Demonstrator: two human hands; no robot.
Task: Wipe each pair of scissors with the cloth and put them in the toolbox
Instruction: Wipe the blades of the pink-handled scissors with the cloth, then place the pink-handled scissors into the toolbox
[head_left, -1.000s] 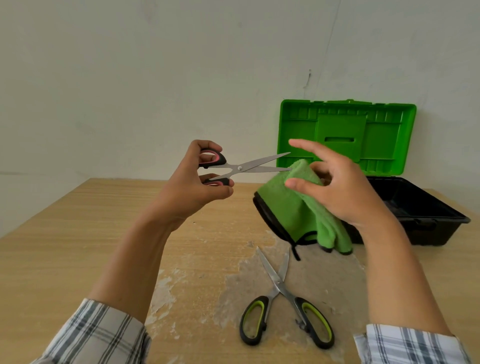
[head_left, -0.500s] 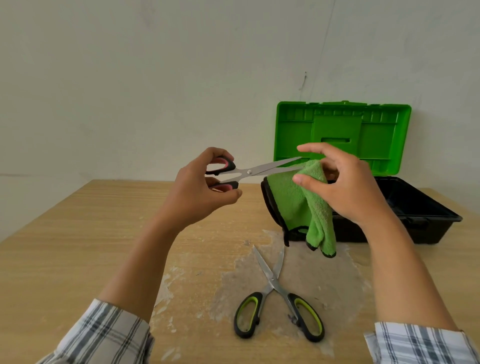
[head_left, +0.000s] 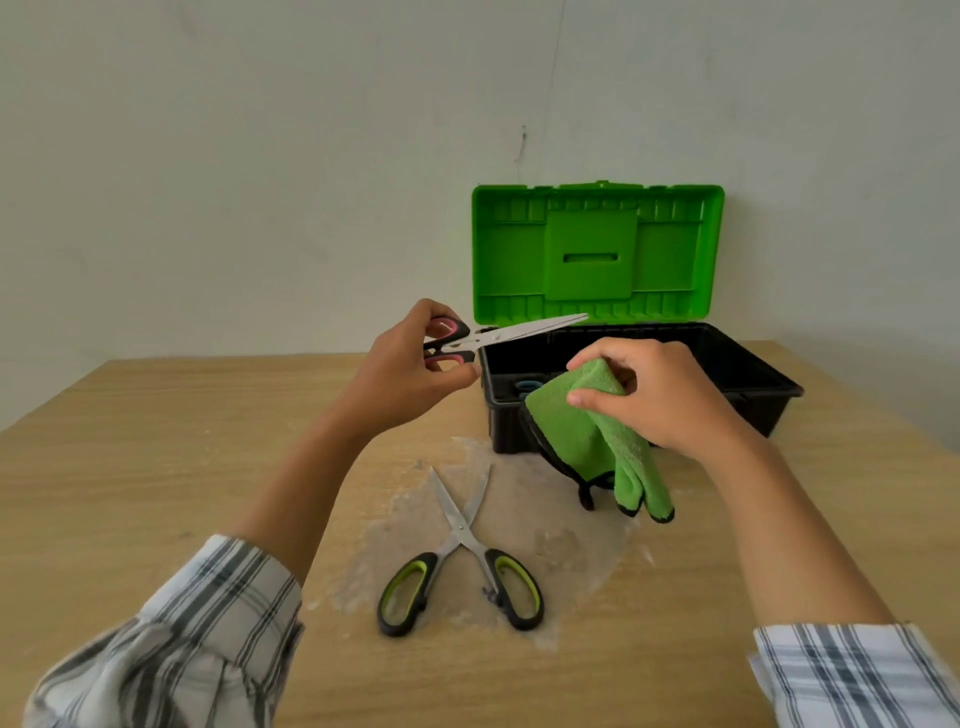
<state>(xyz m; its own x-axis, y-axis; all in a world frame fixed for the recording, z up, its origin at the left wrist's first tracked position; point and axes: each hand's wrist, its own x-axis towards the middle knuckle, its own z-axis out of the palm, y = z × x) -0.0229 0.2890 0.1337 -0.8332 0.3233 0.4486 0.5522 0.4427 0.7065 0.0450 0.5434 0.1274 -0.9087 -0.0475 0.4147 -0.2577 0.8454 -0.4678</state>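
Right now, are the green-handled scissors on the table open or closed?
Open. The green-handled scissors lie flat on the table, blades spread in a V and handles apart.

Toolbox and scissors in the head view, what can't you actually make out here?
- Toolbox floor: mostly hidden by its front wall, the right hand and the green cloth.
- Bluish round item inside: too small to identify.
- Pink-handled scissors: handles partly covered by the left hand.
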